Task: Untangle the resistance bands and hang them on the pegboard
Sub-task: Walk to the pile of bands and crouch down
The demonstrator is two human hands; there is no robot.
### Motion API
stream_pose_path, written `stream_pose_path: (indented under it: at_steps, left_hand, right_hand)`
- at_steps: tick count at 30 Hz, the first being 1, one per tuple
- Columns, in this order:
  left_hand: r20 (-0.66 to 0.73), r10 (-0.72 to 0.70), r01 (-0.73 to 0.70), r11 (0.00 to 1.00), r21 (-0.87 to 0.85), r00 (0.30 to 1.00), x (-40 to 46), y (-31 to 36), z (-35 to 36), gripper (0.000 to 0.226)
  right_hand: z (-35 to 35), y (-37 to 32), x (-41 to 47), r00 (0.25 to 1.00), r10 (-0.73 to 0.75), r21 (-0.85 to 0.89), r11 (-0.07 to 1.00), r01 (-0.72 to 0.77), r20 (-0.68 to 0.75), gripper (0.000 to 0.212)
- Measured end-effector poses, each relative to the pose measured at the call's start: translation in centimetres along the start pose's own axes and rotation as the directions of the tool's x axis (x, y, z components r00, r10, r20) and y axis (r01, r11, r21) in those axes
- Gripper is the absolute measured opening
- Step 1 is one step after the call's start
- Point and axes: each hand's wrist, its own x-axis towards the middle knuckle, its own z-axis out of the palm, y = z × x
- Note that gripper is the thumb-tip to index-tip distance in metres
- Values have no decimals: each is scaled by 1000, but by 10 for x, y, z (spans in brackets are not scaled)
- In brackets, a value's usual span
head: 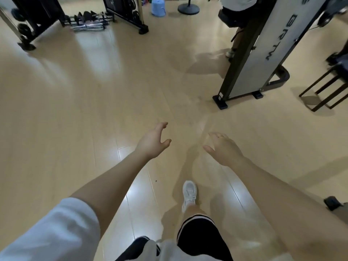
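The left hand (153,142) and the right hand (223,149) hang over the pale wooden floor (94,102), fingers loosely spread, holding nothing. A grey upright machine panel (263,53) stands at two o'clock.

A pale wooden plank floor (79,102) is filling most of the view, and overhead light is glaring off it in bright patches. A black weight rack (30,21) is standing at the far left, with dark dumbbells (88,20) lying beside it. A blue bucket (157,7) is sitting at the far end. A grey, black-framed machine panel (263,51) is leaning up at the right, near a dark stool (327,87).
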Motion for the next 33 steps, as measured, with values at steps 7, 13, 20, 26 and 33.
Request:
stream_pose_path:
  at_steps: [7, 13, 20, 26, 33]
  left_hand:
    - [51, 22, -23, 999, 27, 998, 209, 15, -3, 62]
    - [53, -5, -1, 993, 118, 999, 374, 27, -56, 63]
    - [-84, -134, 148, 972, 181, 987, 525, -38, -130, 64]
    - [-155, -210, 228, 968, 107, 965, 704, -106, -181, 61]
    - [-73, -209, 213, 975, 56, 975, 959, -105, -247, 60]
  right_hand:
    - [-59, 76, 191, 997, 75, 1, 997, -75, 12, 62]
    - [-155, 104, 360, 998, 56, 41, 998, -57, 40, 50]
    - [-216, 41, 569, 983, -145, 89, 987, 136, 111, 64]
    - [-258, 2, 759, 972, -194, 108, 978, 181, 133, 60]
    - [-384, 6, 959, 992, -111, 213, 972, 97, 55, 55]
